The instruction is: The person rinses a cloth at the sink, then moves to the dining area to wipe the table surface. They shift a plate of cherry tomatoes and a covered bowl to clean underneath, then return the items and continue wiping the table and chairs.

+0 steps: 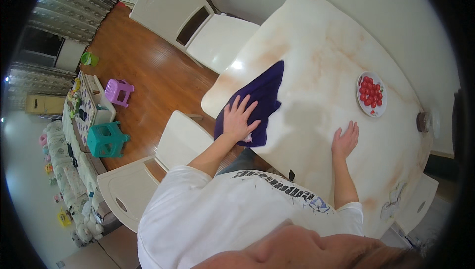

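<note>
A dark purple cloth [265,91] lies spread over the left edge and corner of the marble-patterned white table [315,65]. My left hand [238,118] rests flat on it, fingers spread, with the cloth beneath the palm. Part of the cloth near the wrist shows a small pale patch. Over the right part of the tabletop, my right hand [345,141] has its fingers a little apart and holds nothing; whether it touches the surface I cannot tell. Just beyond it sits a white plate [375,111] of cherry tomatoes [367,91].
White chairs [230,39] [182,135] stand along the table's left side, another chair [421,202] at the right. A dark round jar [422,122] is by the wall. A clear packet [390,207] lies at lower right. Purple [118,91] and teal stools [105,141] stand on the wooden floor.
</note>
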A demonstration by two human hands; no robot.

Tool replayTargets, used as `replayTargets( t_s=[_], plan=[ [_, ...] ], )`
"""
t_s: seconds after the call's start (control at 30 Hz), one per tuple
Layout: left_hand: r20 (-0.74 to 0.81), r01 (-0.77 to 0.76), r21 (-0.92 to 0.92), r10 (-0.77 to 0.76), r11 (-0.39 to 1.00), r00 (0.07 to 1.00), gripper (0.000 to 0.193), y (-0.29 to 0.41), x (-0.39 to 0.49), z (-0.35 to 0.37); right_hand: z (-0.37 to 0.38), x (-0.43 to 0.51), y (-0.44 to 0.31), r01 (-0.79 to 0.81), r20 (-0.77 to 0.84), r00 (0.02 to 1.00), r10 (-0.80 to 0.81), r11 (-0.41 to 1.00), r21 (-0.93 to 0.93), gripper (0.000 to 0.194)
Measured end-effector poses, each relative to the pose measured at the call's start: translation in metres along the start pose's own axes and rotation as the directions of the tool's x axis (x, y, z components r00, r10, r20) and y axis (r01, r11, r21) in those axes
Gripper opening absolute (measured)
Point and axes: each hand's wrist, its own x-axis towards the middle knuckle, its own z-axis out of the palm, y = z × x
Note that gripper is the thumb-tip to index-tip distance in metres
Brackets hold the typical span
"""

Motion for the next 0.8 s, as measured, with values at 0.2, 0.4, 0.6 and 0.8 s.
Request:
replayTargets(
  t_s=[0.2,0.4,0.6,0.8],
  plan=[
    [0.023,0.303,0.083,-0.306,0.949,0.952,0.072,-0.033,0.018,-0.006,-0.007,0.003,-0.007,-0.038,0.061,0.997,0.039,0.999,-0.007,0.060],
    [0.033,0.269,0.084,-0.272,0.960,0.962,0.071,-0.029,0.135,0.017,-0.013,0.005,-0.010,-0.014,0.079,0.997,0.012,1.000,0.024,0.063],
    [-0.063,0.085,0.014,-0.084,0.996,0.994,0.069,-0.015,0.310,0.053,-0.013,0.006,-0.007,0.012,0.057,0.998,-0.018,0.993,0.118,0.062],
    [-0.045,-0.017,0.032,0.018,0.999,0.999,0.071,0.006,0.466,0.086,-0.009,0.009,-0.007,0.005,0.060,0.998,-0.008,0.998,0.055,0.064]
  ],
)
